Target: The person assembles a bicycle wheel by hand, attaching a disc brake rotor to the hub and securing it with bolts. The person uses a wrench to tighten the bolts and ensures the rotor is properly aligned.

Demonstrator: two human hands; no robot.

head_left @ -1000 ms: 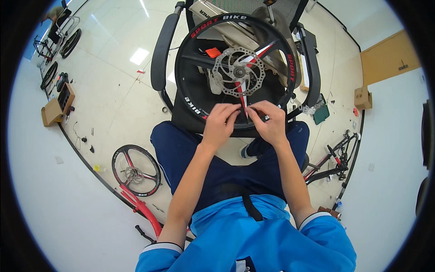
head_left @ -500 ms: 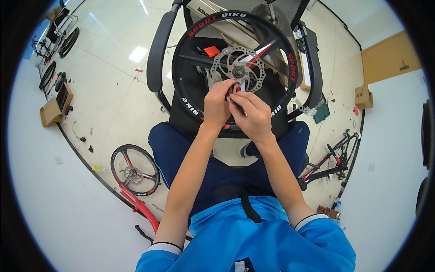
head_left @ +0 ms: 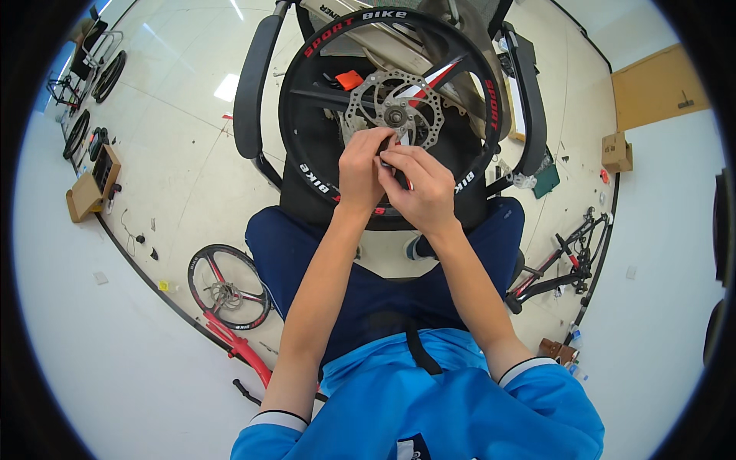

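Observation:
A black bicycle wheel [head_left: 287, 115] with red and white spokes lies flat on the seat of an office chair in front of me. A silver disc brake rotor [head_left: 356, 103] sits around its hub [head_left: 395, 116]. At the rotor's near edge, my left hand [head_left: 360, 170] is closed in a pinch. Close against it, my right hand [head_left: 423, 188] has its thumb and fingers pressed together by a small dark item. The fingers hide most of what they hold, so I cannot name it. An orange piece [head_left: 349, 80] shows between the spokes.
Chair armrests [head_left: 257, 84] flank the wheel. On the floor to the left are a second wheel [head_left: 195, 285], a red frame [head_left: 244, 351] and an open cardboard box [head_left: 83, 198]. At right lie a black bicycle frame [head_left: 548, 287] and a closed carton [head_left: 616, 153].
The chair and wheel now appear slightly higher and further left in view. Both hands stay pinched together at the rotor's near edge, with only small finger movement.

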